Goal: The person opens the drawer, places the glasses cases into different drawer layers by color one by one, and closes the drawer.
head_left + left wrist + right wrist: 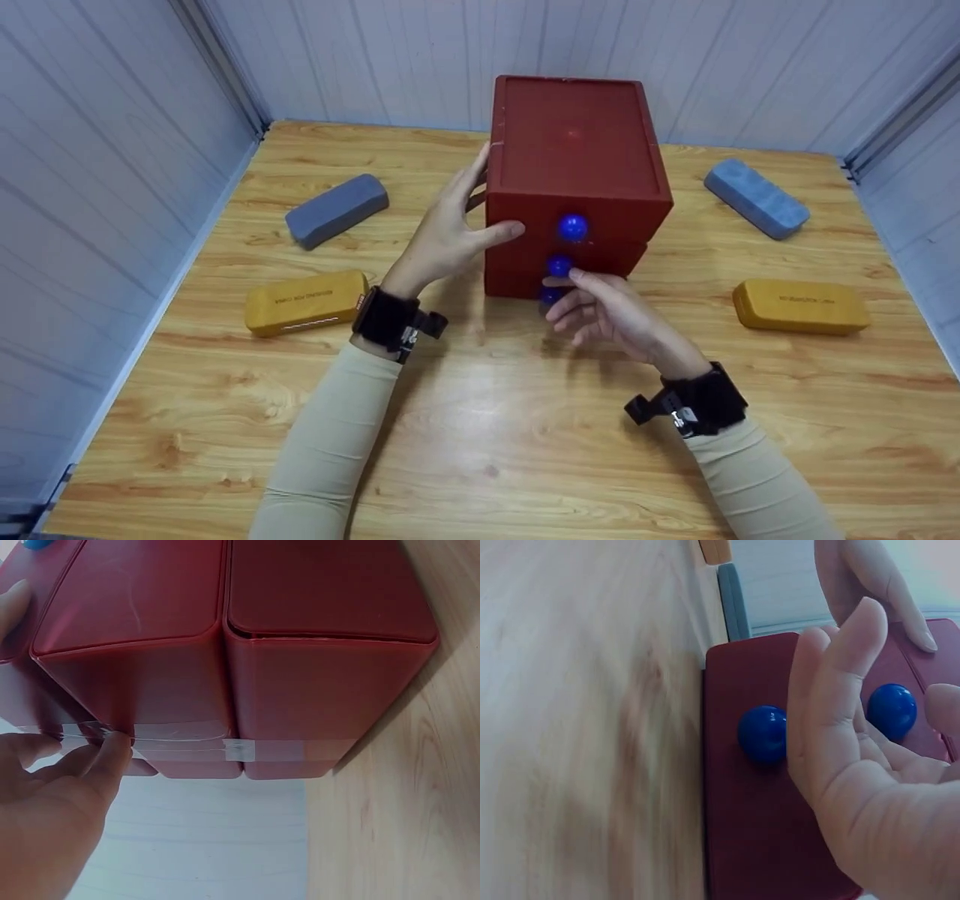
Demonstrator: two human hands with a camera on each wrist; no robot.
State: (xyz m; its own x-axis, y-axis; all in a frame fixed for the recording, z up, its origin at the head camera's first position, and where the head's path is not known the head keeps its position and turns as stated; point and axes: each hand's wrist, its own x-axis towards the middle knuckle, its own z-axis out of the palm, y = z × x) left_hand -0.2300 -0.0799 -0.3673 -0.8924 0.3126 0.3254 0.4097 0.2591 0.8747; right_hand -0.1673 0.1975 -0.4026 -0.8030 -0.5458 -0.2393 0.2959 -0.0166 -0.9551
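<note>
A red box of stacked drawers (577, 142) stands towards the back of the table, with three round blue knobs down its front: the top knob (573, 227), the middle knob (559, 265) and the lowest knob (550, 294). My left hand (448, 229) rests against its left front corner, thumb on the front face. In the left wrist view, its fingertips touch the taped side (180, 731). My right hand (611, 315) is in front of the lower knobs, fingers loosely bent, thumb beside the middle knob. I see no knob pinched in the right wrist view.
To the left lie a grey-blue case (337, 210) and a yellow case (306, 303). On the right are a light blue case (756, 199) and another yellow case (801, 307). White panel walls (420, 60) enclose the wooden table (487, 450) at the back and sides.
</note>
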